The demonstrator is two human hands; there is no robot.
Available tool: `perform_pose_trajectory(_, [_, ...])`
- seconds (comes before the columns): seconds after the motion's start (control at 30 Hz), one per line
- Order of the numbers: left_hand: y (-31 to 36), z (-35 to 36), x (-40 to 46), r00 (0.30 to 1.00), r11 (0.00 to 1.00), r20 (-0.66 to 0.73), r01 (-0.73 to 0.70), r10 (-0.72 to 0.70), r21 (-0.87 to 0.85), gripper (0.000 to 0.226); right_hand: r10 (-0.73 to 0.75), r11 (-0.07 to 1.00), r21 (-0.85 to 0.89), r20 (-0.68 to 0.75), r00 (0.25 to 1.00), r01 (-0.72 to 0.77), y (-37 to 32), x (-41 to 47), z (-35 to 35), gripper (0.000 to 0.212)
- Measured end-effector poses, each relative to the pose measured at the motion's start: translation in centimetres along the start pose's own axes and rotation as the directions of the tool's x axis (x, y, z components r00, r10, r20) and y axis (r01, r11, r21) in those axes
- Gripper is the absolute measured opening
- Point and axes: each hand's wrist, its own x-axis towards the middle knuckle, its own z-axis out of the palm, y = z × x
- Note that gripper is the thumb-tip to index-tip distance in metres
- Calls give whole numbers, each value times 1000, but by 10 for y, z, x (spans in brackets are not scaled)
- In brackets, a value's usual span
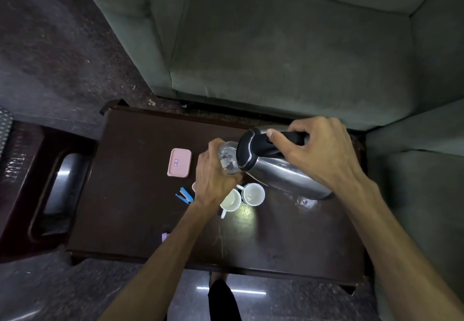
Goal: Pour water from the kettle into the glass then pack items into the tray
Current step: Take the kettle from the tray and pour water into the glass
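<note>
A grey sofa (288, 44) fills the far side of the scene, and in front of it stands one dark wooden table (150, 220), where I am pouring; one tray (57, 190), dark with a shiny floor, waits off the table's left edge, well apart from both my hands. My right hand (324, 152) grips the black handle of the one steel kettle (281, 172), fingers curled round it and thumb laid along the top. The kettle is tipped hard, its long axis running from the base at near right up to the lidded top at far left, where the spout meets the one glass (227, 157). My left hand (213, 177) holds that glass, fingers wrapped round its side, just left of the kettle's top; whether water is flowing I cannot tell. The pour turns on that meeting of spout and rim: the glass lies left of my right hand, held steady by my left, the hand nearer the tray. Two white cups (242, 196) sit touching, just near of the glass. One pink lidded box (179, 162) lies left of my left hand, one blue clip (184, 195) near it
</note>
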Motion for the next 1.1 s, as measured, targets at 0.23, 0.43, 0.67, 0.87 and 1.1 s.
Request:
perform_pose_trajectory(0.23, [-5, 5, 6, 999, 999, 28, 22, -23, 25, 70, -11, 1000, 17, 6, 1000, 11, 4, 2, 5, 58])
perform_pose_trajectory(0.43, [-9, 9, 8, 1000, 999, 10, 22, -23, 30, 72, -28, 1000, 6, 13, 1000, 28, 2, 7, 9, 58])
perform_pose_trajectory(0.67, [-15, 9, 14, 1000, 999, -4, 28, -27, 28, 73, -8, 999, 39, 8, 1000, 8, 7, 15, 12, 59])
perform_pose_trajectory(0.87, [-20, 8, 18, 999, 999, -26, 32, -32, 9, 70, 43, 987, 154, 0, 999, -43, 19, 12, 18, 56])
perform_pose_trajectory(1.1, [-20, 9, 19, 994, 993, -14, 112, -113, -28, 74, 152, 919, 374, -50, 987, -122, 38, 0, 24, 49])
